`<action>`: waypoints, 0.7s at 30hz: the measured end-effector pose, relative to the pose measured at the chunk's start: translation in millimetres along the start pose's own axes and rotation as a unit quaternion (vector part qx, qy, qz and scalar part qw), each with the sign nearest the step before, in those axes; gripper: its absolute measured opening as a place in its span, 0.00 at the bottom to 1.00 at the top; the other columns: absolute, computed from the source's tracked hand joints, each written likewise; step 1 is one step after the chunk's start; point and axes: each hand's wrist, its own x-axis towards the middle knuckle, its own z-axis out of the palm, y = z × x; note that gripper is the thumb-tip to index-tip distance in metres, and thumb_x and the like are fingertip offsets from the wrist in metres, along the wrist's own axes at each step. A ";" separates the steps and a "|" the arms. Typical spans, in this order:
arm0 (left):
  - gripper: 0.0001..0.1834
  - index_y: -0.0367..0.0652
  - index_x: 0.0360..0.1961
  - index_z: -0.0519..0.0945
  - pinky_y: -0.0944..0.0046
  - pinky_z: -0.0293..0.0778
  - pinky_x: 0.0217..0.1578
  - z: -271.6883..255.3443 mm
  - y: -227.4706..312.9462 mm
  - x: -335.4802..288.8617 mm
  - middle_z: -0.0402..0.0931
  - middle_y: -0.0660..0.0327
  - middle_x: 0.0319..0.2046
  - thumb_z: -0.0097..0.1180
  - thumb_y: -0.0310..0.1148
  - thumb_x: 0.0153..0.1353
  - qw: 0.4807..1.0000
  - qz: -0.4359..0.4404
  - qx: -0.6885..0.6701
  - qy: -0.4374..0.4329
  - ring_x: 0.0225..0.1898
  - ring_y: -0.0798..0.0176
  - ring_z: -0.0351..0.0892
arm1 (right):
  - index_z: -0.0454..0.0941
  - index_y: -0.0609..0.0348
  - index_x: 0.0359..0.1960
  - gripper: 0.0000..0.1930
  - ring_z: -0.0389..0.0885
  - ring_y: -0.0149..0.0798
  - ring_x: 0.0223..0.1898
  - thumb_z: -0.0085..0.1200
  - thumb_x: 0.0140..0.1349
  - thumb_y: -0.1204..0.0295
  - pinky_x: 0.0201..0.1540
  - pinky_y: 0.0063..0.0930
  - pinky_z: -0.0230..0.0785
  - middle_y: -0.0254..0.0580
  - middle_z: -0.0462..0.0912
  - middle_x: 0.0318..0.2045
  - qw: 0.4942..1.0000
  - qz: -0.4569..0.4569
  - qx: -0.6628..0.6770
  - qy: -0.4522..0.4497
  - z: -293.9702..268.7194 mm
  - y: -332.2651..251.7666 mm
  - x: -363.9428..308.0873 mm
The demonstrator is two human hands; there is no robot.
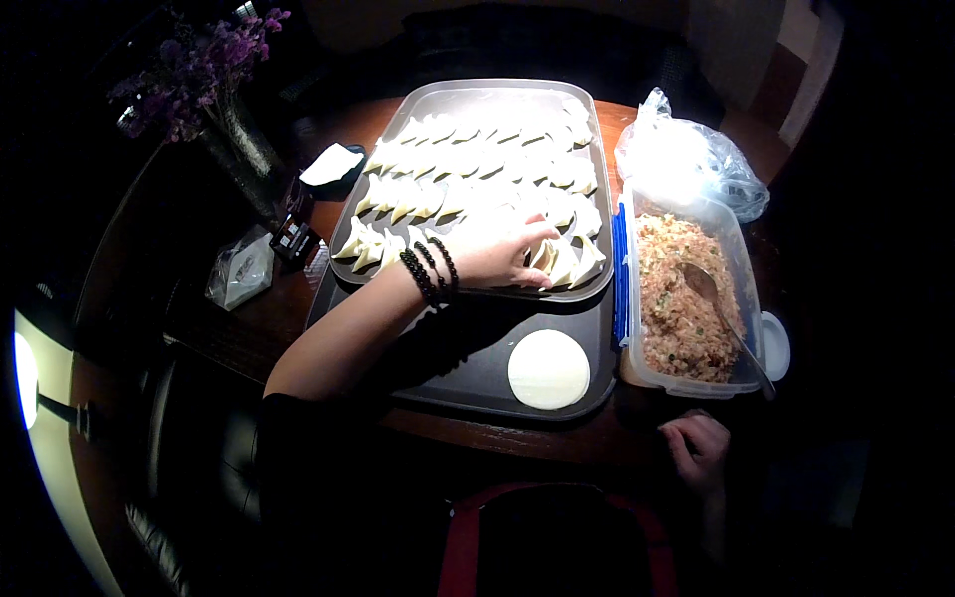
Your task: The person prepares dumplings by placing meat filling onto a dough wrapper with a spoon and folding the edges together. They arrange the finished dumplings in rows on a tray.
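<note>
My left hand (497,254), with dark beaded bracelets on its wrist, reaches over the near edge of a tray (497,92) of dumplings (403,204). Its fingers are spread around a folded dumpling (562,264) in the nearest row; they look apart rather than pressed on it. The palm hides part of that row. A round stack of pale dumpling wrappers (549,369) lies on a second dark tray (428,373) below. Near the table's front edge, my right hand (699,443) is curled closed, with nothing visible in it.
Right of the trays, a clear plastic container (686,386) holds minced filling (676,289) with a metal spoon (708,294) in it. Behind it sits a clear plastic bag (686,149). A flower vase (244,149) and a plastic-wrapped packet (242,271) stand at left.
</note>
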 end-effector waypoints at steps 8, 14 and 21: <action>0.20 0.48 0.43 0.71 0.56 0.68 0.46 -7.0 -5.3 -0.4 0.71 0.58 0.43 0.60 0.43 0.50 0.996 0.008 0.012 -0.084 0.45 0.53 0.71 | 0.78 0.60 0.22 0.02 0.78 0.41 0.22 0.58 0.50 0.78 0.24 0.30 0.67 0.41 0.79 0.20 0.999 -0.043 -0.002 0.031 3.0 5.6 -0.2; 0.28 0.50 0.49 0.70 0.55 0.67 0.48 -14.2 6.8 5.9 0.69 0.58 0.48 0.60 0.49 0.49 0.998 0.020 0.030 -0.051 0.49 0.53 0.69 | 0.77 0.62 0.23 0.02 0.76 0.42 0.23 0.54 0.51 0.77 0.27 0.29 0.66 0.43 0.77 0.20 1.000 -0.019 0.005 0.017 2.8 2.6 -1.3; 0.27 0.46 0.48 0.71 0.56 0.70 0.43 6.1 6.4 25.3 0.70 0.57 0.43 0.61 0.47 0.50 0.997 0.061 -0.029 -0.037 0.43 0.53 0.72 | 0.77 0.62 0.23 0.03 0.77 0.40 0.23 0.55 0.51 0.77 0.27 0.29 0.67 0.42 0.77 0.20 1.000 -0.022 0.012 0.013 1.2 2.3 -0.5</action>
